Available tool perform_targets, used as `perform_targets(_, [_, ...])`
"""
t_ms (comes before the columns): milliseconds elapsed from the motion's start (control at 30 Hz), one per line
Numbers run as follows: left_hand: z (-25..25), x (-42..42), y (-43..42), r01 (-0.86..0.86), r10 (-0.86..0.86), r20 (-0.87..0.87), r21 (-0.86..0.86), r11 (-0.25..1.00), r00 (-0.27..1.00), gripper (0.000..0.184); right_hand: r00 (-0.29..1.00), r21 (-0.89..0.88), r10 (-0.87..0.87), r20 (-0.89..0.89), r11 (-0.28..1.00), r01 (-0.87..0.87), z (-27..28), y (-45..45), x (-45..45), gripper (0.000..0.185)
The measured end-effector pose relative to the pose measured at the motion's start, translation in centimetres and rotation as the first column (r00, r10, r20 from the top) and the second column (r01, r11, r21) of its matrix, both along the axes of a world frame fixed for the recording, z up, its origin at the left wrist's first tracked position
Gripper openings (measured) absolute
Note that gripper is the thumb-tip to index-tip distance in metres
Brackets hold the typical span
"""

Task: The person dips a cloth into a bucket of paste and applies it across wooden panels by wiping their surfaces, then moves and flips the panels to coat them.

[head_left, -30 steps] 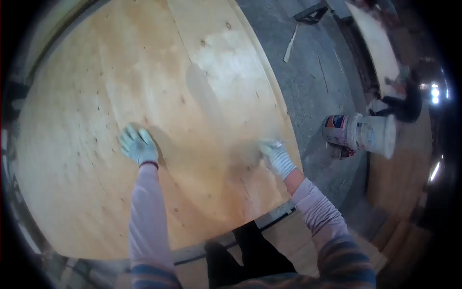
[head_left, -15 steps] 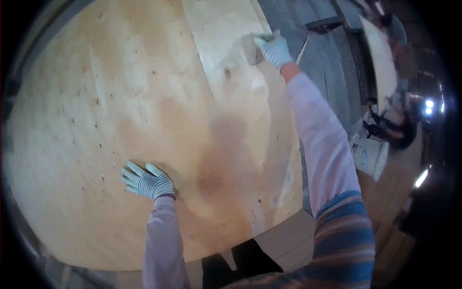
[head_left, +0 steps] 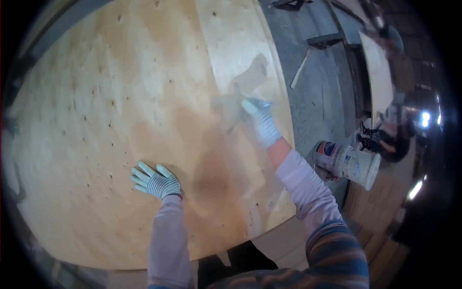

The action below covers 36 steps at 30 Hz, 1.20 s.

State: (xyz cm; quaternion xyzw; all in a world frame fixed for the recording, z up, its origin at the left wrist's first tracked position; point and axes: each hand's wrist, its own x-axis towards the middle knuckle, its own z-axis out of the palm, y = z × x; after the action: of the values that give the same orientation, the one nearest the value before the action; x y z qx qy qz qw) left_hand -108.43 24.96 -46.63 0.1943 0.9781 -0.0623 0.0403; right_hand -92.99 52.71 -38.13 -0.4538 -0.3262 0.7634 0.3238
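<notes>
A large plywood sheet [head_left: 144, 82] with knots and darker patches fills most of the view. My left hand [head_left: 156, 180], in a white glove with a striped cuff, lies flat on it with fingers spread. My right hand [head_left: 260, 120], gloved the same way, is closed around a flat, wide-bladed scraper [head_left: 231, 107] that is smeared by motion. The blade is at the sheet's surface, right of centre; exact contact is blurred. Just beyond it lies a greyish-brown smear [head_left: 252, 74] on a paler strip of the wood.
Right of the sheet, two plastic buckets [head_left: 357, 166] lie close together on the floor. A thin wood strip [head_left: 300, 70] rests on the grey floor [head_left: 317, 101]. Further right are a pale board [head_left: 378, 72] and another person, whose dark shoes [head_left: 368, 138] show.
My right hand has drawn the scraper down toward me and slightly left. A smear now shows where the blade was. My left hand stays flat; the view has shifted a little.
</notes>
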Motion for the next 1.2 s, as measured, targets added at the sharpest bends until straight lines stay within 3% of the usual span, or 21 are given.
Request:
perform_targets(67, [0.7, 0.1, 0.2, 0.008, -0.007, -0.025, 0.024, 1.000, 1.000, 0.062, 0.785, 0.396, 0.063, 0.617, 0.837, -0.378, -5.0, 3.9, -0.9, 0.025])
perform_targets(100, [0.5, 0.1, 0.1, 0.008, -0.008, -0.020, 0.013, 1.000, 1.000, 0.062, 0.642, 0.509, -0.061, 0.764, 0.669, -0.542, -6.1, 6.3, -2.2, 0.027])
perform_targets(133, [0.1, 0.0, 0.1, 0.010, -0.010, -0.014, 0.003, 1.000, 1.000, 0.062, 0.493, 0.540, -0.231, 0.839, 0.464, -0.702, -6.8, 8.4, -3.6, 0.030])
perform_targets(200, [-0.1, 0.4, -0.5, 0.026, -0.023, -0.050, 0.051, 0.998, 0.998, 0.061, 0.490, 0.305, 0.232, 0.840, 0.545, -0.781, -4.0, 9.1, -6.9, 0.031])
perform_targets(267, [0.1, 0.3, 0.3, -0.001, 0.002, -0.008, 0.092, 0.996, 1.000, 0.061, 0.464, 0.338, 0.327, 0.823, 0.375, -0.863, -4.9, 5.3, -3.8, 0.029])
perform_targets(300, [-0.3, 0.3, 0.1, 0.000, 0.002, -0.023, 0.079, 0.997, 1.000, 0.061, 0.453, 0.371, 0.351, 0.820, 0.276, -0.887, -3.9, 3.7, -2.3, 0.029])
perform_targets(367, [0.3, 0.0, 0.6, 0.001, -0.001, 0.000, 0.084, 0.996, 1.000, 0.061, 0.429, 0.416, 0.187, 0.884, 0.108, -0.903, -3.1, -1.4, 2.5, 0.025])
perform_targets(433, [-0.4, -0.4, 0.3, 0.047, -0.042, -0.049, 0.100, 0.994, 0.998, 0.062, 0.562, 0.534, 0.177, 0.808, 0.180, -0.826, -5.9, -6.9, 8.6, 0.023])
perform_targets(500, [-0.4, -0.8, 0.8, 0.033, -0.028, -0.043, 0.114, 0.993, 0.999, 0.067, 0.343, 0.219, 0.313, 0.885, 0.371, -0.903, -2.7, -13.5, 13.0, 0.024])
perform_targets(600, [0.5, -0.8, -0.2, 0.147, -0.134, -0.078, 0.196, 0.969, 0.988, 0.068, 0.439, -0.048, 0.482, 0.758, 0.713, -0.700, 0.8, -24.7, 20.1, 0.026])
perform_targets(633, [1.0, -0.8, -0.7, 0.215, -0.209, -0.049, 0.215, 0.953, 0.977, 0.068, 0.525, -0.099, 0.454, 0.720, 0.816, -0.570, 1.8, -28.8, 22.0, 0.027])
perform_targets(700, [-1.1, -2.4, -3.7, 0.592, -0.555, -0.208, 0.294, 0.750, 0.806, 0.061, 0.718, -0.068, 0.181, 0.672, 0.981, -0.184, 4.6, -36.3, 24.9, 0.028])
perform_targets(800, [-1.5, -3.5, -14.5, 0.704, -0.716, -0.122, 0.356, 0.615, 0.687, 0.056, 0.884, -0.116, -0.114, 0.452, 0.976, 0.186, 6.1, -44.6, 26.2, 0.028])
perform_targets(833, [-1.7, -2.7, -20.2, 0.640, -0.625, -0.151, 0.283, 0.715, 0.765, 0.053, 0.908, -0.098, -0.203, 0.366, 0.962, 0.254, 6.3, -46.9, 25.5, 0.032])
perform_targets(867, [-2.9, -2.6, -26.7, 0.609, -0.580, -0.190, 0.189, 0.770, 0.792, 0.055, 0.920, -0.111, -0.221, 0.323, 0.957, 0.269, 7.0, -48.6, 24.2, 0.034])
perform_targets(933, [-2.2, -1.7, -37.7, 0.401, -0.384, -0.118, 0.220, 0.889, 0.916, 0.054, 0.940, -0.120, -0.260, 0.222, 0.949, 0.291, 8.7, -49.5, 20.4, 0.039])
perform_targets(1000, [-3.2, -1.3, -43.2, 0.180, -0.149, -0.243, 0.111, 0.977, 0.958, 0.054, 0.959, -0.071, -0.282, 0.021, 0.957, 0.282, 6.5, -49.5, 17.4, 0.041])
perform_targets(1067, [-2.2, -1.3, -42.4, 0.168, -0.145, -0.174, 0.125, 0.978, 0.974, 0.054, 0.887, 0.254, -0.226, 0.402, 0.959, 0.129, -0.7, -47.3, 17.4, 0.037])
perform_targets(1100, [-1.5, -0.7, -42.4, 0.152, -0.134, -0.145, 0.127, 0.980, 0.980, 0.054, 0.591, 0.422, -0.229, 0.773, 0.882, -0.210, -3.8, -45.1, 17.9, 0.035])
perform_targets(1167, [-2.2, -0.9, -42.7, 0.139, -0.126, -0.182, 0.059, 0.989, 0.975, 0.054, 0.525, 0.463, -0.218, 0.823, 0.792, -0.398, -6.2, -39.6, 17.5, 0.027])
perform_targets(1200, [-2.6, -0.8, -42.5, 0.129, -0.121, -0.202, 0.026, 0.991, 0.972, 0.054, 0.642, 0.380, -0.087, 0.762, 0.862, -0.335, -6.3, -39.4, 16.4, 0.026])
